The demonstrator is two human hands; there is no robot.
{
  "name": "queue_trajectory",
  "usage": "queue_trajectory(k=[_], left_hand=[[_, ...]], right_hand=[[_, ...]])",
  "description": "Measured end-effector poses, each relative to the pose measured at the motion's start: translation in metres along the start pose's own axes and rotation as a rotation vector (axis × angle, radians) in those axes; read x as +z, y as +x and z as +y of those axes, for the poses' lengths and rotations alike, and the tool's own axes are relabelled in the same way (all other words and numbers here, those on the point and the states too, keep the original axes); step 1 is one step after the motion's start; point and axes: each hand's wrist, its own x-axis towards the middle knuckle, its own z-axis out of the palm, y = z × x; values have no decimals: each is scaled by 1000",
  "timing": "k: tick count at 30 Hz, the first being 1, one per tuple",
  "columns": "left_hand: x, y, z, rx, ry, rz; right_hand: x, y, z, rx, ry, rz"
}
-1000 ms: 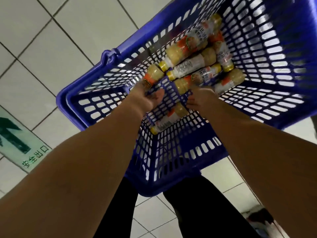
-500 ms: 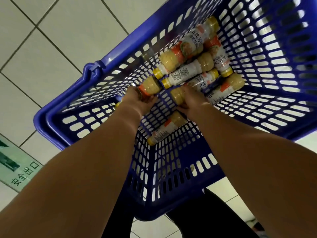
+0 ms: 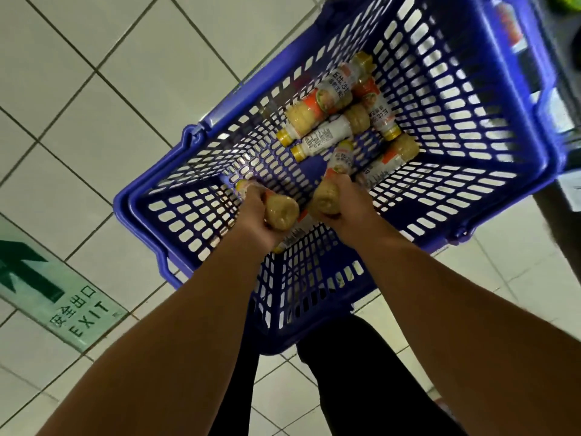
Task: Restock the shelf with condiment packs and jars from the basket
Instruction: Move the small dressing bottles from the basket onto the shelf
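Note:
A blue plastic basket [image 3: 518, 146] stands on the tiled floor in front of me. Several sauce bottles [image 3: 317, 111] with yellow caps and orange-white labels lie at its bottom. My left hand [image 3: 254, 212] grips one bottle [image 3: 281, 210] with its base turned toward me. My right hand [image 3: 352, 202] grips a second bottle [image 3: 328, 196], its base also toward me and its neck pointing down into the basket. Beneath my hands another bottle [image 3: 295, 231] lies on the basket floor, mostly hidden.
White floor tiles surround the basket. A green EXIT floor sign [image 3: 53, 297] with an arrow lies at the left. A dark shelf edge [image 3: 566, 99] shows at the far right. My dark trousers [image 3: 345, 372] are below the basket.
Both hands closed on a bottle each and lifted them off the basket floor toward me. The view shifted, showing more of the basket and the shelf side.

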Motion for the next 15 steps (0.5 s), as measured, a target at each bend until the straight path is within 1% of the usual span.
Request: queue_trajectory(k=[1, 2, 3, 5, 8, 10, 15], left_hand=[[-3, 3, -3, -132, -166, -28], [-4, -1, -6, -139, -118, -15], [-3, -11, -3, -183, -73, -5], [-7, -25, 0, -167, 62, 6], [-12, -59, 8, -38, 273, 34], [-11, -87, 16, 70, 395, 26], [-9, -163, 39, 308, 552, -108]], right_hand=[[-3, -12, 0, -3, 27, -39], [-7, -26, 1, -2, 21, -63], [-7, -40, -1, 14, 20, -65], [-12, -70, -4, 55, 26, -60], [-22, -114, -6, -6, 103, -139], [-32, -147, -7, -62, 104, -208], [-49, -226, -18, -183, 93, -285]])
